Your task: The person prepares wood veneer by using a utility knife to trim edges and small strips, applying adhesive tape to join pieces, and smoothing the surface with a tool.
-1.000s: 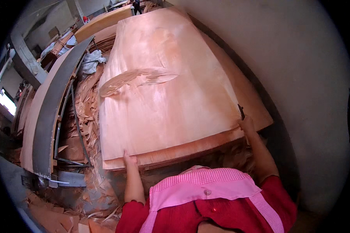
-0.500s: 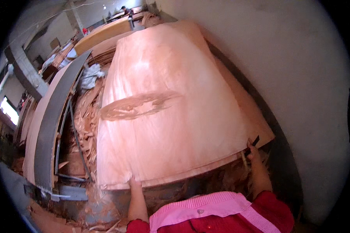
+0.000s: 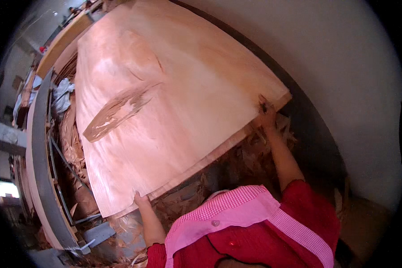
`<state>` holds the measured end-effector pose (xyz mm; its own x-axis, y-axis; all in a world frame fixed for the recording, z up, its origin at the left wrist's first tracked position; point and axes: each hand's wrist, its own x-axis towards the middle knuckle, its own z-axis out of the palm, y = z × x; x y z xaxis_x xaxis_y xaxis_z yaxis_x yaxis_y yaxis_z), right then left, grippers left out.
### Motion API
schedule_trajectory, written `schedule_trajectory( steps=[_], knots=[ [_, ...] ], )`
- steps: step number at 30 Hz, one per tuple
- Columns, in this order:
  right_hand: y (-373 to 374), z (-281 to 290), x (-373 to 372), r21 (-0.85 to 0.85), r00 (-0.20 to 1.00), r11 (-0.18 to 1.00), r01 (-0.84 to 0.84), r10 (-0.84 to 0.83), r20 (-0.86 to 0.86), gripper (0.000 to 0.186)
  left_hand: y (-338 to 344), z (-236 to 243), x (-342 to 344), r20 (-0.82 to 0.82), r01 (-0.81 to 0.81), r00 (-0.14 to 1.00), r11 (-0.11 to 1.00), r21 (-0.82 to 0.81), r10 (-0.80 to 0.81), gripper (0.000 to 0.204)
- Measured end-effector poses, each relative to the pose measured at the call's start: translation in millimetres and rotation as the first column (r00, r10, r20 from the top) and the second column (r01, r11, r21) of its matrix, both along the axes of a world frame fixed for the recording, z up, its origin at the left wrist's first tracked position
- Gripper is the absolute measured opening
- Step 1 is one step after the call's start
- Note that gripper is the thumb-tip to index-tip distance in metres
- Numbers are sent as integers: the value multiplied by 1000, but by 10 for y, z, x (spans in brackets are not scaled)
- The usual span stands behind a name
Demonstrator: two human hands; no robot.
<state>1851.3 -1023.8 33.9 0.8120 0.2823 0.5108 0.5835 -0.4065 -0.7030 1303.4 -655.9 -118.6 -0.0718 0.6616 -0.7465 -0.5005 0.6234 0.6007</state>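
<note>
A large pale pinkish veneer sheet [image 3: 187, 111] lies on a stack, with a torn, flaked oval patch [image 3: 114, 114] on its left half. My left hand [image 3: 140, 200] pinches the sheet's near edge toward the lower left. My right hand [image 3: 265, 114] grips the sheet at its right near corner, a small dark tool [image 3: 264, 106] held among the fingers, partly hidden by them.
To the left stand a long curved-looking grey-edged board [image 3: 44, 169], a metal frame [image 3: 67, 165], a white crumpled bundle [image 3: 62, 96] and veneer scraps [image 3: 73, 143]. A yellow board [image 3: 64, 40] is at the back left. A plain wall [image 3: 344, 89] borders the right.
The view has turned to the right. My right hand, with the sheet's corner, sits higher and further left in the picture. The sheet lies further over the stack's right part.
</note>
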Motion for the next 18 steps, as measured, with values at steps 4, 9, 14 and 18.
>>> schedule_trajectory(
  steps=[4, 9, 14, 18],
  knots=[
    [-574, -819, 483, -126, 578, 946, 300, -285, -764, 43, 37, -44, 125, -27, 155, 988, 988, 8, -155, 39],
    [-591, -911, 544, 105, 437, 885, 453, -117, -892, 49, -134, 43, 1, -234, 424, 883, 905, 24, -407, 38],
    [-472, -902, 596, -61, 380, 921, 384, -218, -899, 46, 172, -251, -557, -84, 514, 857, 856, 60, -509, 38],
    [-694, -1053, 757, 33, 385, 887, 460, -165, -908, 46, -19, -357, -264, -70, 405, 914, 898, 172, -399, 41]
  ],
)
